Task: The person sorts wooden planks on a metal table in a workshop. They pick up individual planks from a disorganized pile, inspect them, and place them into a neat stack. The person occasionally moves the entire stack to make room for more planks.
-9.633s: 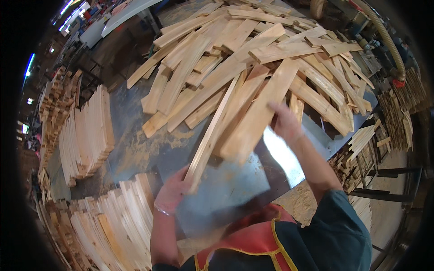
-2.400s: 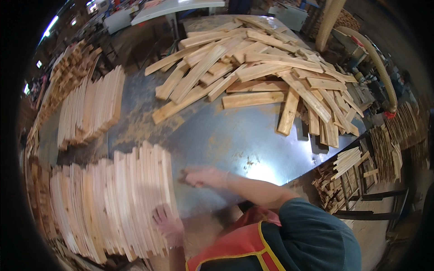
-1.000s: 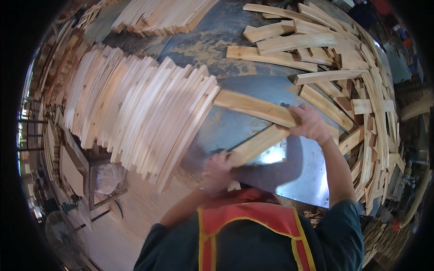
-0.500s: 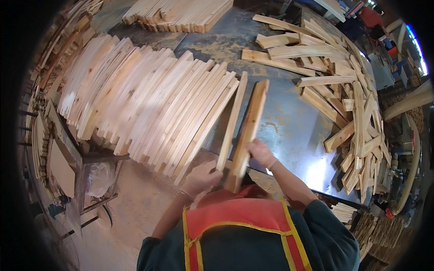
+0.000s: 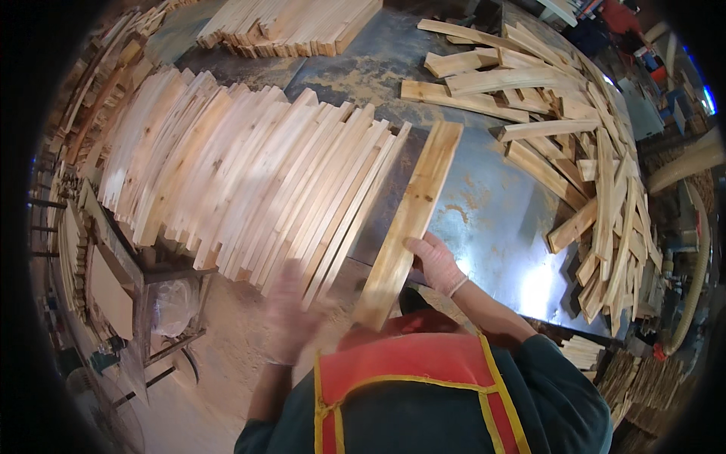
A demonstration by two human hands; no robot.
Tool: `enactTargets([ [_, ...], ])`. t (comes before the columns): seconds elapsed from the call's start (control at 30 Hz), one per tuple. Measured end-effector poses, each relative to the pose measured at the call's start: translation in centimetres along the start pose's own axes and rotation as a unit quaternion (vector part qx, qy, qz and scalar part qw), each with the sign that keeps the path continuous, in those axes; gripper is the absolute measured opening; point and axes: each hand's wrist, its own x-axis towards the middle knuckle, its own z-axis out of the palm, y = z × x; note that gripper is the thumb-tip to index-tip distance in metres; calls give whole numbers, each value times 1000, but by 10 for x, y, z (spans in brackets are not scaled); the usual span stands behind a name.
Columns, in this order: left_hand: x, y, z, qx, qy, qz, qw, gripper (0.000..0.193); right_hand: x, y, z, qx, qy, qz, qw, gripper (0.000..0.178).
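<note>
One wooden slat held on edge beside a fanned row of slats on a metal table.

The right hand point(image 5: 435, 261) grips the long wooden slat point(image 5: 409, 221) near its lower half, fingers wrapped over its right edge; the slat runs from about 6 o'clock up toward 12, its near end past the table's front edge. The left hand point(image 5: 291, 314) at 7 o'clock is blurred, just beside the near ends of the fanned row of slats point(image 5: 249, 170), and whether its fingers are open or closed cannot be told. A loose heap of slats point(image 5: 575, 151) lies at 2 o'clock on the metal table point(image 5: 491, 227); a neat stack point(image 5: 291, 23) sits at 11 o'clock. No bin or box shows clearly; the slats lie straight on the table.
</note>
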Motion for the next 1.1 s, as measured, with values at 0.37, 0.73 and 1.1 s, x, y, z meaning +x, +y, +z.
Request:
enactTargets([
  [0.37,83,114,112,-413,-250,-122,867,61,-16,-180,-319,-488,415,-463,613,59],
  [0.73,119,82,162,-86,-303,-115,942,43,-110,-192,-408,-235,435,-175,851,70],
  [1.1,118,101,125,-338,-279,-51,897,42,-35,-49,-141,320,-74,-132,935,64],
])
